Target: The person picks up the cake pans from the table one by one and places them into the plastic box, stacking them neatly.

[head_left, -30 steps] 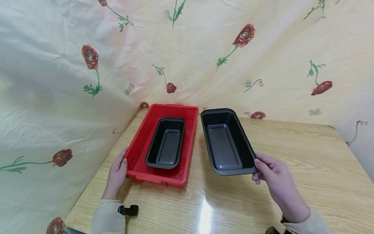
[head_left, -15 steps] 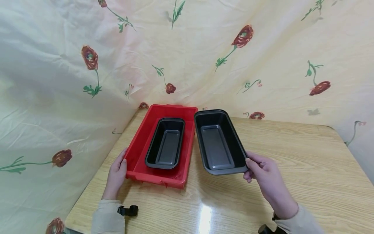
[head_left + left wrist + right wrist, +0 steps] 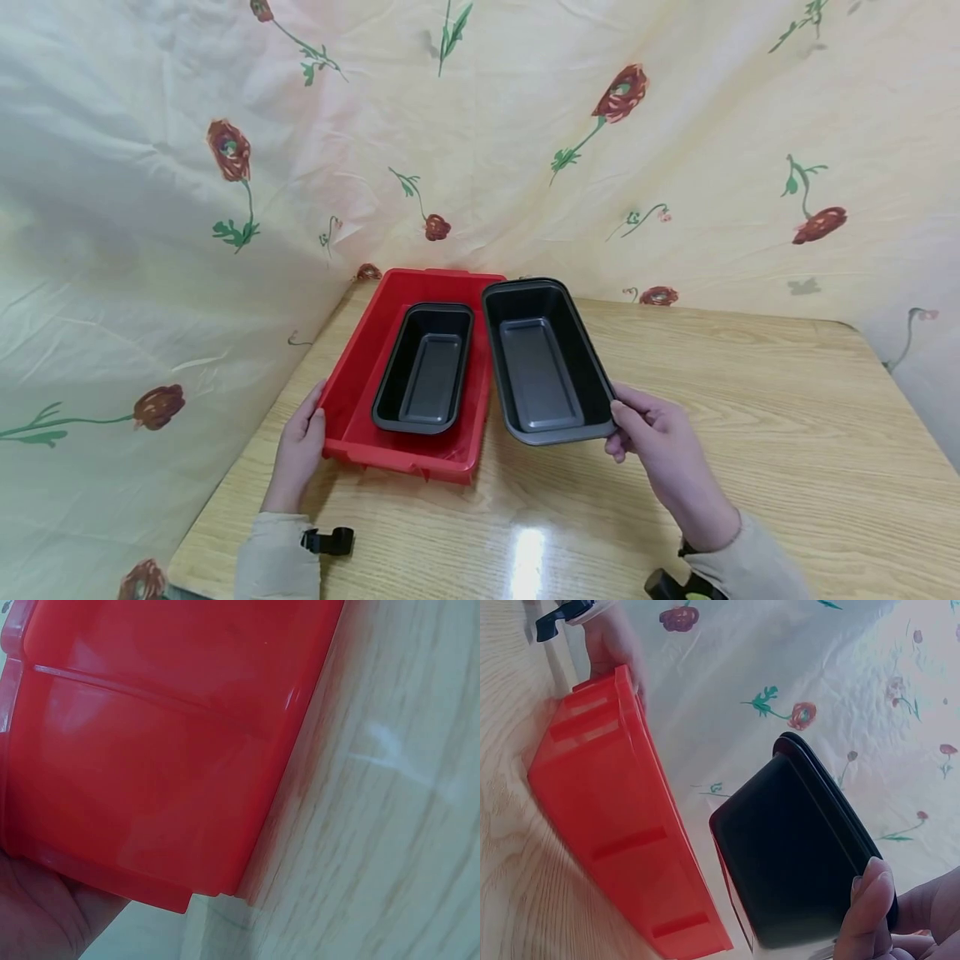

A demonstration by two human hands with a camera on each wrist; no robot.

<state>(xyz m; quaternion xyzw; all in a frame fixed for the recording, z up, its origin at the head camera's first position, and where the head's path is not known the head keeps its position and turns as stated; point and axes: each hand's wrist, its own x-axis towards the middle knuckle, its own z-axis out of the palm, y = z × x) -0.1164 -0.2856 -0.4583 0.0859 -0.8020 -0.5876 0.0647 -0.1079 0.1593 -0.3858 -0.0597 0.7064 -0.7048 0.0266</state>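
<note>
- Head cam: big black loaf pan is pinched at its near corner by the right hand, thumb on the rim, pan lifted off the wooden table.
- Just left of that grip, a red bin w/ a smaller black pan inside; its near-left corner is touched by the left hand, fingers straight.
- Left wrist cam: only bin wall & palm shown.
- Right wrist cam: pan's underside is seen, thumb over the rim, bin beside it.

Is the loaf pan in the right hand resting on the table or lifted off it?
Lifted. The right wrist view shows the held loaf pan hanging clear of the table, pinched at its near rim by the right hand.
</note>
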